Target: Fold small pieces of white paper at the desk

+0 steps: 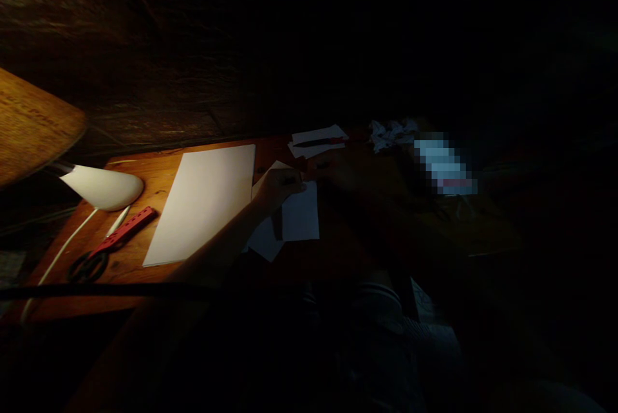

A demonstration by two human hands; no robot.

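White paper (302, 217) lies on the wooden table in front of me, overlapping other pieces with angled corners. My left hand (280, 184) is closed at the upper part of this paper, fingers bent with the tips on its top edge. In deep shadow just to the right, my right hand (333, 168) comes close to the left fingertips by the paper's upper edge. Its fingers are too dark to make out. Beyond both hands, a dark, blade-shaped tool with a red part (335, 141) rests on smaller white sheets (309, 133).
Left of my forearm lies a large white sheet (207, 201). A lamp (103, 188) lights that side, near a white pen-like object (117, 221) and a red strip (125, 231) with dark loops. Crumpled paper (391, 134) and a glowing, blurred-out rectangle (444, 165) are at right.
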